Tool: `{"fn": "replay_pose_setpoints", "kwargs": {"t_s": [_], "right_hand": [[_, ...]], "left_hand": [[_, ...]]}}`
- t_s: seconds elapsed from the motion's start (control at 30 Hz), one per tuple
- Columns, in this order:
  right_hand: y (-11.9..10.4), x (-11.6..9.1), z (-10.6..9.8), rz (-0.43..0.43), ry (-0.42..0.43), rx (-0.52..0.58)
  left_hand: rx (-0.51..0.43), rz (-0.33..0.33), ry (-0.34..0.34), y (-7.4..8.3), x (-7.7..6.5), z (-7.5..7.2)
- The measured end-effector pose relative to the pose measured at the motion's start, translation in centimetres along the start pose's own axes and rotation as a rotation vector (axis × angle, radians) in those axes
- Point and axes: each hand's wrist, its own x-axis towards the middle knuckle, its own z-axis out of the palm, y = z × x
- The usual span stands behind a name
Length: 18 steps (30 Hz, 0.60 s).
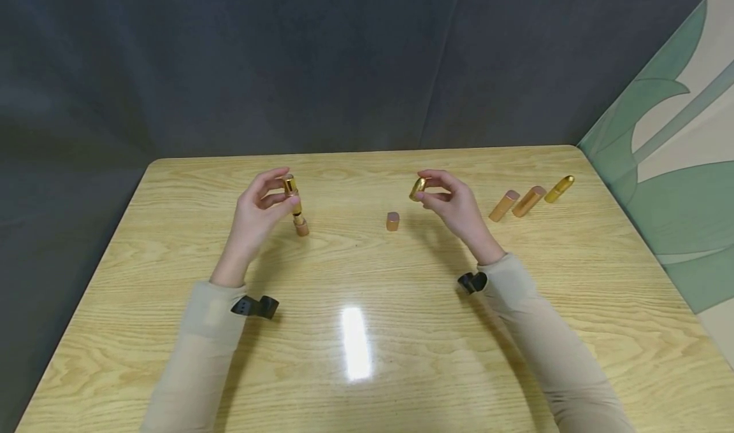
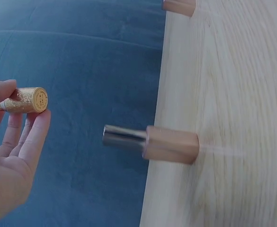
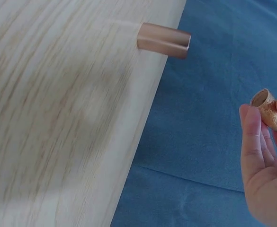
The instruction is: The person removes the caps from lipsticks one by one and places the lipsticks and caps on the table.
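Note:
My left hand (image 1: 259,205) pinches a gold lipstick base (image 1: 290,183) between thumb and fingers; the left wrist view shows its round, printed end. Just beyond it, a copper-coloured lipstick base (image 2: 172,145) stands upright on the table, its shiny inner tube exposed. With thumb and fingertips, my right hand (image 1: 454,207) holds a gold bullet-shaped lipstick cap (image 1: 418,189) above the table. Its hollow end shows in the right wrist view. Between the hands stands a short copper-coloured piece (image 1: 392,221), apparently a lipstick cap, touched by neither hand.
To the right of my right hand lie two copper-coloured lipsticks (image 1: 504,205) and a gold bullet-shaped lipstick (image 1: 559,189). The wooden table (image 1: 436,356) ends at a dark curtain (image 1: 344,63) behind. A patterned green and white cloth (image 1: 688,184) borders its right side.

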Motion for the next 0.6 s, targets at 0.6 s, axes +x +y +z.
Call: {"fn": "replay_pose_setpoints", "kwargs": {"t_s": [0.6], "right_hand": [[1.3,0.2,-0.9,0.032,0.0,-0.074]], "left_hand": [[0.025,0.001,0.08,-1.2,-0.2,-2.1]]}}
